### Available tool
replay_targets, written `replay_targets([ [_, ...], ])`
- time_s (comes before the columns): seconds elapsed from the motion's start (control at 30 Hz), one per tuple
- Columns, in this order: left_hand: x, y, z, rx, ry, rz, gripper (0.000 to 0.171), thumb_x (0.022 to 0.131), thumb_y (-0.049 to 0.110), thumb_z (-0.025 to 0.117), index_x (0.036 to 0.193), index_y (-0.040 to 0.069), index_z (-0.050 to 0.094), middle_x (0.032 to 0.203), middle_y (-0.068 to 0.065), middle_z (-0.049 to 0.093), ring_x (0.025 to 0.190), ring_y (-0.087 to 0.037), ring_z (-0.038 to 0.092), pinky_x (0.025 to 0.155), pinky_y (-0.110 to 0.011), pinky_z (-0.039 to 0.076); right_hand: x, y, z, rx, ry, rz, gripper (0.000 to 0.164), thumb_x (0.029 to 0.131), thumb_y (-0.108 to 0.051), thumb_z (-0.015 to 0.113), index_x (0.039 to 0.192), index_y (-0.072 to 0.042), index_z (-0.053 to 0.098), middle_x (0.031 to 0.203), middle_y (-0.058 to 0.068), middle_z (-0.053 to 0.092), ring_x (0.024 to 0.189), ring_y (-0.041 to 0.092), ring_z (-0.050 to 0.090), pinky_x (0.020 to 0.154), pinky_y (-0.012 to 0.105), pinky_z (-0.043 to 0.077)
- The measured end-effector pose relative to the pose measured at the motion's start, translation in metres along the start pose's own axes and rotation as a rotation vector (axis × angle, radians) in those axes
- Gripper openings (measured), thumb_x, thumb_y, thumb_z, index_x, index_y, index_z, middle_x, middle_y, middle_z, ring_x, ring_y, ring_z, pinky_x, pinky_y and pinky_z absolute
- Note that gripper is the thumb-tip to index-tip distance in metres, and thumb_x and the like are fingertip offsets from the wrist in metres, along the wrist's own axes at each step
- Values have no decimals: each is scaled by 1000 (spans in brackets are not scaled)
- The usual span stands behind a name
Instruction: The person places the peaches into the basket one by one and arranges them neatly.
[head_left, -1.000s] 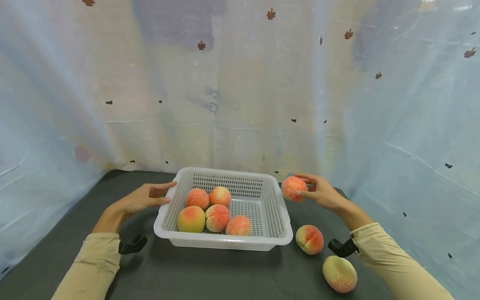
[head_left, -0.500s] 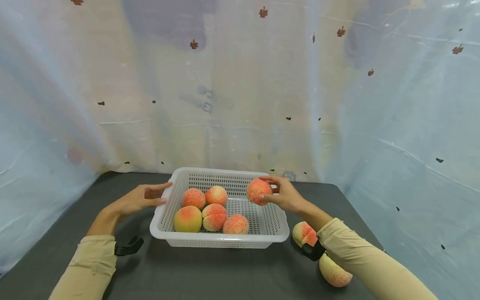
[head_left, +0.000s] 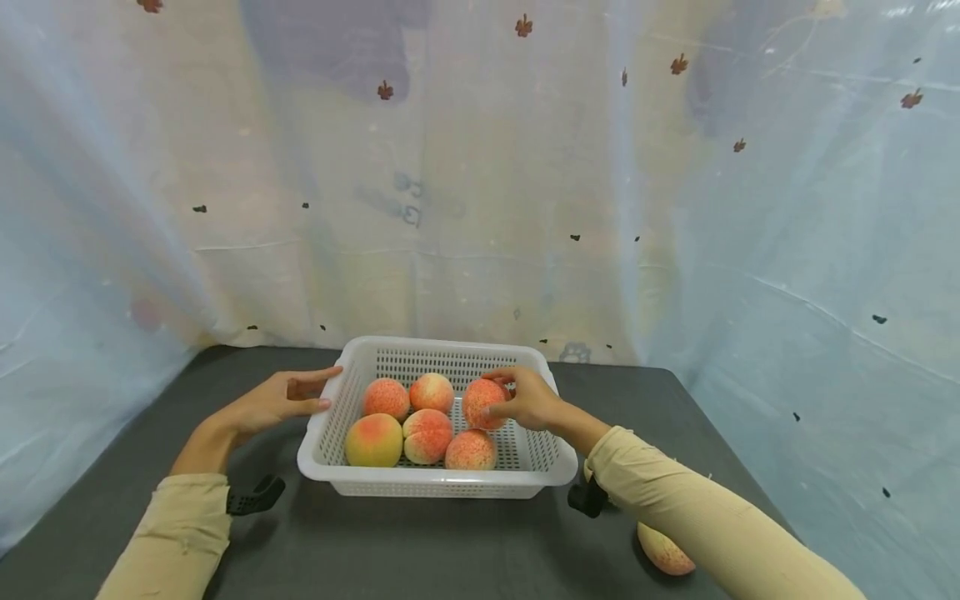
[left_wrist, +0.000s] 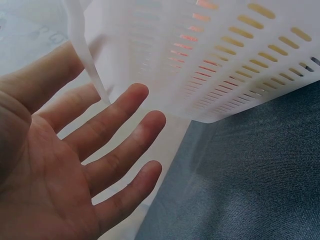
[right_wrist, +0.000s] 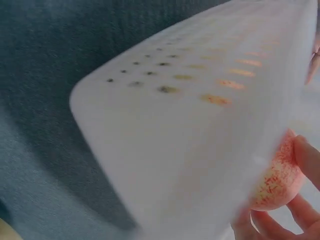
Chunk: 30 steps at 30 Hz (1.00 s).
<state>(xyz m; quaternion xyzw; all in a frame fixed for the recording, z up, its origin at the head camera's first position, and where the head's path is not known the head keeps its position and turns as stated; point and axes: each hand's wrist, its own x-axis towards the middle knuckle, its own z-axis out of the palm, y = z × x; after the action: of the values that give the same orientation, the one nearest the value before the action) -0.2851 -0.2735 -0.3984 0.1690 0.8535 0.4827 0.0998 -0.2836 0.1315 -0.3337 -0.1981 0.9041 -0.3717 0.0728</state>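
Note:
My right hand (head_left: 531,400) is inside the white plastic basket (head_left: 442,477), gripping a red-speckled peach (head_left: 480,403) between thumb and fingers. The right wrist view shows the fingers around this peach (right_wrist: 277,182) beyond the basket's wall. Several more peaches lie in the basket, among them a speckled one (head_left: 471,451) just in front of the held peach and a yellow-red one (head_left: 373,440) at front left. My left hand (head_left: 273,403) touches the basket's left rim with thumb and index fingertips. Its other fingers stretch out, spread, below the rim (left_wrist: 82,45).
A pale yellow peach (head_left: 664,552) lies on the dark table (head_left: 420,550) right of the basket, partly behind my right sleeve. Another peach beside the basket is almost hidden by that forearm and its black wrist strap (head_left: 587,497). A patterned plastic curtain (head_left: 480,183) hangs behind.
My right hand has carried the speckled peach leftward from outside the basket's right rim, over it and down among the other peaches. The left hand has stayed on the rim.

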Motion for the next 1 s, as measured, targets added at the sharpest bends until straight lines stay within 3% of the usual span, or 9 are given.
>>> replay_targets([
  [0.23, 0, 0, 0, -1, 5, 8, 74, 98, 33, 67, 160, 14, 31, 157, -23, 42, 136, -44, 52, 106, -65, 45, 15, -7, 1, -59, -44, 34, 56, 88, -7, 76, 142, -7, 58, 138, 20, 61, 93, 21, 65, 68, 26, 51],
  [0.43, 0, -2, 1, 4, 5, 8, 74, 98, 34, 67, 160, 14, 32, 155, -23, 46, 134, -42, 55, 106, -65, 45, 21, -8, 7, -131, -80, 46, 54, 86, -5, 78, 137, -7, 63, 136, 21, 62, 117, 30, 63, 89, 35, 56],
  [0.6, 0, -2, 1, -6, 4, 19, 73, 98, 32, 67, 160, 14, 31, 155, -24, 45, 133, -41, 56, 105, -66, 45, 21, -14, 7, -162, -122, 70, 54, 87, -5, 76, 139, -5, 60, 135, 22, 61, 122, 31, 59, 95, 39, 54],
  [0.8, -1, 0, 1, -19, -5, 48, 73, 99, 29, 67, 160, 12, 31, 155, -26, 44, 131, -40, 58, 104, -63, 47, 20, -13, 5, -198, -233, 75, 57, 95, -16, 70, 147, -4, 50, 150, 20, 52, 142, 36, 45, 115, 52, 42],
  [1.0, -2, 1, 1, -14, -10, 50, 73, 99, 29, 67, 160, 12, 31, 155, -26, 44, 132, -41, 56, 105, -63, 48, 14, -2, 6, -162, -335, 126, 63, 99, -29, 65, 153, -9, 43, 157, 14, 44, 142, 31, 44, 113, 51, 43],
])
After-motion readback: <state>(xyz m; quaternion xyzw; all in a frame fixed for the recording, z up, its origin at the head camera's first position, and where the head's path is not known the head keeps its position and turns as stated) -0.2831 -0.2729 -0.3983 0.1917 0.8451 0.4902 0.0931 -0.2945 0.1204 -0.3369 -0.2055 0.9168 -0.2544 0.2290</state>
